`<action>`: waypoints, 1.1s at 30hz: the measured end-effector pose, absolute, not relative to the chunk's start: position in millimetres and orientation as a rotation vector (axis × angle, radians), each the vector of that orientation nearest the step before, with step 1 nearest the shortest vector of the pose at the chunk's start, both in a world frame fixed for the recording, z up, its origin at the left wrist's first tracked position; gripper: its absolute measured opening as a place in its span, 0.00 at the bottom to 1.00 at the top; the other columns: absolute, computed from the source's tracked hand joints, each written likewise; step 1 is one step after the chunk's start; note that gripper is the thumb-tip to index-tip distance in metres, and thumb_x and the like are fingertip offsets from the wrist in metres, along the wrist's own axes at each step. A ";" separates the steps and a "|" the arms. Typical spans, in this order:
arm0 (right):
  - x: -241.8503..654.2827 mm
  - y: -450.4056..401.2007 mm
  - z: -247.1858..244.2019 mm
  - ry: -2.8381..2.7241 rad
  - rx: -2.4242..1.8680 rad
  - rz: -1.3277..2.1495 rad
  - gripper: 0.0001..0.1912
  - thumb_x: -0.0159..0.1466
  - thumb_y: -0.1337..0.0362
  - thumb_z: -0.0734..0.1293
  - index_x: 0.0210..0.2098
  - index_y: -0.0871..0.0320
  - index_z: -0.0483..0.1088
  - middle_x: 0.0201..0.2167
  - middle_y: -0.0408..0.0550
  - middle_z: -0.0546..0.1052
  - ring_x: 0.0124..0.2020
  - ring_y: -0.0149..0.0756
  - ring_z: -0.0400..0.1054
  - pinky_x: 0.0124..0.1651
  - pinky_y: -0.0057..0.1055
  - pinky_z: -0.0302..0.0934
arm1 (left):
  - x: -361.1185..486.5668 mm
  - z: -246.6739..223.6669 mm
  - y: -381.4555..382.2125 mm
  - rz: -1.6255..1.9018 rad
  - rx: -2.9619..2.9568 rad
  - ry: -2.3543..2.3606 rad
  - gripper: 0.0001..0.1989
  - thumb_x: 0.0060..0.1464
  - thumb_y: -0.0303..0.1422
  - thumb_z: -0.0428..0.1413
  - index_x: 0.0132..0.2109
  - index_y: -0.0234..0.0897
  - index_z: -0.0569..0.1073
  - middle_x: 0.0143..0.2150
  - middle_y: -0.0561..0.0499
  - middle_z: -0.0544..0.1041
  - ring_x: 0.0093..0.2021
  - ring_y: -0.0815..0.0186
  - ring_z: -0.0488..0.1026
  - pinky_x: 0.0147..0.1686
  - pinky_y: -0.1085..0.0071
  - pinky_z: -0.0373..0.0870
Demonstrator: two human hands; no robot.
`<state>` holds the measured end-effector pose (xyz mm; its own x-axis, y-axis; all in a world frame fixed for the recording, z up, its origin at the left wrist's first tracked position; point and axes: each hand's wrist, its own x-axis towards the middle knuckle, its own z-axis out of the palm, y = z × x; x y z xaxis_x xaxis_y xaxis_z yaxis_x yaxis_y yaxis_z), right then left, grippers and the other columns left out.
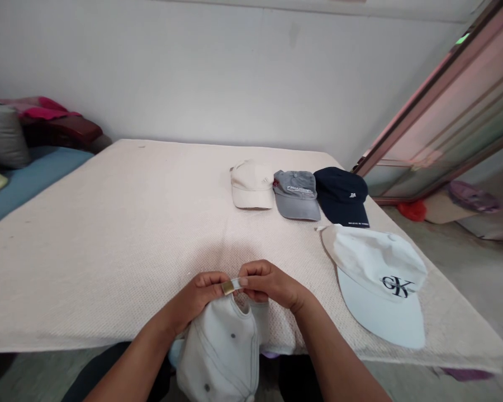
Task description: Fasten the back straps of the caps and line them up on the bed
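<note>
A pale grey-white cap hangs at the table's front edge, its back opening turned up toward the table. My left hand pinches the left end of its adjustment strap, right beside the brass-coloured buckle. On the other side, my right hand is closed on the strap's right end, thumb on top. The strap runs straight between both hands, above the curved opening. The cap's brim is mostly hidden below the crown.
A white cap with black letters lies at the right. Behind it sit a navy cap, a grey cap and a beige cap in a row. A cream cloth covers the table. A grey cushion is far left.
</note>
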<state>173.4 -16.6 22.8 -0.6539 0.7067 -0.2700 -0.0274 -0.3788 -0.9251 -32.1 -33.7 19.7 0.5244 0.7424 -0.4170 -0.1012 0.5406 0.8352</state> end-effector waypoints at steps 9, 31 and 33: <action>171.9 -18.0 17.1 -1.339 -0.906 2.157 0.05 0.56 0.66 0.65 0.26 0.62 0.69 0.14 0.37 0.62 0.15 0.21 0.51 0.18 0.22 0.41 | -31.6 22.0 -36.3 0.531 0.855 0.868 0.08 0.49 0.35 0.60 0.32 0.32 0.76 0.27 0.51 0.73 0.26 0.73 0.65 0.29 0.76 0.59; 162.4 -19.9 16.4 -1.196 -0.999 2.045 0.08 0.57 0.64 0.65 0.24 0.61 0.66 0.13 0.35 0.59 0.14 0.21 0.47 0.17 0.22 0.41 | -28.2 20.3 -36.6 0.581 0.803 0.873 0.09 0.48 0.36 0.60 0.31 0.33 0.73 0.24 0.54 0.70 0.22 0.74 0.62 0.24 0.77 0.55; 162.0 -19.8 17.0 -1.251 -1.033 2.036 0.09 0.56 0.63 0.66 0.24 0.61 0.66 0.13 0.35 0.59 0.15 0.21 0.48 0.17 0.22 0.40 | -28.2 19.2 -36.7 0.592 0.788 0.883 0.09 0.48 0.36 0.60 0.30 0.33 0.72 0.23 0.54 0.69 0.21 0.75 0.61 0.23 0.77 0.55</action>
<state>162.0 -19.8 17.0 -0.5659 0.7553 -0.3305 -0.0468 -0.4296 -0.9018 -28.2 -36.7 19.2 0.5126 0.7336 -0.4462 -0.1332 0.5813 0.8027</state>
